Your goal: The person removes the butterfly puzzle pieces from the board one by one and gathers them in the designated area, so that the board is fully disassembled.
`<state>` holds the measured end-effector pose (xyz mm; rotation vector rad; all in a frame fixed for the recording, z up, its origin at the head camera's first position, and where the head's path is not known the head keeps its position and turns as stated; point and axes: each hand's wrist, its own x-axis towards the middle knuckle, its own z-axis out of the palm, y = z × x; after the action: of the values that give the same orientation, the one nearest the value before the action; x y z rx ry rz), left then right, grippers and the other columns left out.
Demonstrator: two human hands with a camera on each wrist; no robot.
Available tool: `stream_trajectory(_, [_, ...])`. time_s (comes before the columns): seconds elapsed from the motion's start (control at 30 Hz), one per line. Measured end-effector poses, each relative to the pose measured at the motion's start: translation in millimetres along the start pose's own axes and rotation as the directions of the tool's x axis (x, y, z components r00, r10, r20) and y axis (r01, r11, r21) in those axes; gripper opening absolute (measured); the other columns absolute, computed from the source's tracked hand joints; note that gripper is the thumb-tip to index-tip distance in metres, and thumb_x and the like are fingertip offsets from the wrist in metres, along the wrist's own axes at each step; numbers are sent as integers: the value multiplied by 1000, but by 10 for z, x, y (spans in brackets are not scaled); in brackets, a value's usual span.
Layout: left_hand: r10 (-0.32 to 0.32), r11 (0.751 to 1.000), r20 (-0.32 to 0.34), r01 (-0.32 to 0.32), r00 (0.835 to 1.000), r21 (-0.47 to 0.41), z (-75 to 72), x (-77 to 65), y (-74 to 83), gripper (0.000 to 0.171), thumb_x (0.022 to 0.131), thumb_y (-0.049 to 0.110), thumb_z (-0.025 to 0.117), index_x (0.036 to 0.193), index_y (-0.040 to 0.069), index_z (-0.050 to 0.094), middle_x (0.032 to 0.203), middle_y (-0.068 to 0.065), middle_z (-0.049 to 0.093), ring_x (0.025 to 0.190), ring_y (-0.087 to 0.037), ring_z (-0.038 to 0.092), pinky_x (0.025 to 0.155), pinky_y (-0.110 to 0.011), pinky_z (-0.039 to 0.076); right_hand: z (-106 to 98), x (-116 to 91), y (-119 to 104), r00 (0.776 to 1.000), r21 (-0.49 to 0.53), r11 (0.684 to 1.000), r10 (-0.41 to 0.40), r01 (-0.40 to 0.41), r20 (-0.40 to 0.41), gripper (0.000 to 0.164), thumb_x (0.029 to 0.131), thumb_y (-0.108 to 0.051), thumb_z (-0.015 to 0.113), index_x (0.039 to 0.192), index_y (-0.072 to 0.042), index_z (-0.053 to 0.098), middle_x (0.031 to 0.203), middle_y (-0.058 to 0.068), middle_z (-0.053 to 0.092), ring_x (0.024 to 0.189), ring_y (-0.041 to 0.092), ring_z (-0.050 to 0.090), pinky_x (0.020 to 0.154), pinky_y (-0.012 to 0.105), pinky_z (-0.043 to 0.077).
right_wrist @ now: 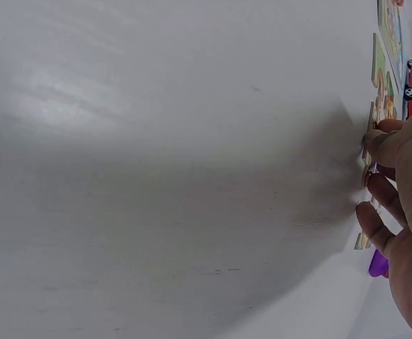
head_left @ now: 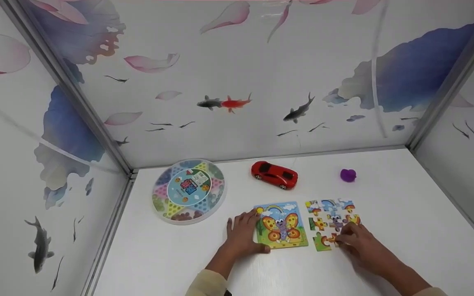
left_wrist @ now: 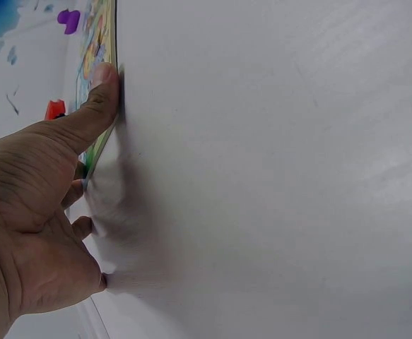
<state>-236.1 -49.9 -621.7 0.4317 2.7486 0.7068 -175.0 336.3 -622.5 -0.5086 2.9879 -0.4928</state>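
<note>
A square butterfly puzzle board (head_left: 282, 225) lies flat on the white table. My left hand (head_left: 243, 235) is spread at its near left corner, thumb along the near edge and fingers at the left edge. Right of the board, loose jigsaw pieces (head_left: 319, 224) lie in spaced rows, showing parts of a similar butterfly picture. My right hand (head_left: 358, 244) is over the near right of these pieces, thumb and index finger pinching a puzzle piece (head_left: 333, 238) in the nearest row. In the right wrist view, the fingers (right_wrist: 379, 222) hide part of the pieces.
Behind the board stands a red toy car (head_left: 274, 175). A small purple toy (head_left: 348, 175) lies behind the loose pieces. At the left is a round board-game case (head_left: 189, 191) with a star pattern. Printed wall panels (head_left: 237, 135) border the table (head_left: 171, 259) at the back and sides.
</note>
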Motion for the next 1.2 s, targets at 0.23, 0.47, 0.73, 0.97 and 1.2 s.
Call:
stream_trajectory(0.23, [-1, 1000, 5, 1, 1000, -7, -4, 3, 10, 109, 81, 52, 97, 169, 15, 44, 180, -3, 36, 165, -38, 31, 135, -75, 14, -19, 46, 1, 999, 5, 999, -38, 38, -18, 27, 101, -17, 81, 126, -29, 82, 121, -9, 59, 111, 11, 57, 101, 46, 61])
stream_trajectory(0.47, [-10, 1000, 6, 10, 1000, -9, 9, 16, 9, 108, 81, 53, 97, 168, 17, 45, 181, -2, 35, 165, -37, 30, 135, -75, 13, -30, 252, -200, 995, 46, 995, -86, 88, -43, 23, 102, -20, 80, 124, -27, 80, 126, -8, 63, 114, 16, 59, 99, 52, 59])
stream_trajectory(0.73, [-11, 1000, 15, 12, 1000, -23, 9, 20, -2, 108, 82, 51, 97, 169, 16, 44, 181, -3, 35, 166, -36, 29, 136, -75, 11, 144, 588, -563, 993, 87, 989, -116, 117, -10, 31, 103, -24, 80, 134, -21, 78, 131, -4, 66, 122, 21, 60, 104, 58, 58])
stream_trajectory(0.97, [-1, 1000, 10, 1, 1000, -29, -7, -1, 9, 108, 81, 50, 98, 169, 15, 44, 181, -4, 35, 166, -37, 29, 136, -75, 12, 250, 748, -765, 992, 102, 988, -120, 116, 40, 41, 107, -31, 74, 146, -17, 72, 146, 6, 64, 138, 36, 58, 113, 70, 52])
stream_trajectory(1.2, [-1, 1000, -4, 1, 1000, -17, 0, -9, -2, 108, 80, 50, 98, 168, 16, 46, 180, -2, 36, 165, -36, 31, 136, -74, 14, 287, 823, -840, 994, 93, 993, -80, 73, 70, 40, 106, -34, 76, 143, -19, 74, 139, 3, 62, 130, 30, 53, 110, 73, 50])
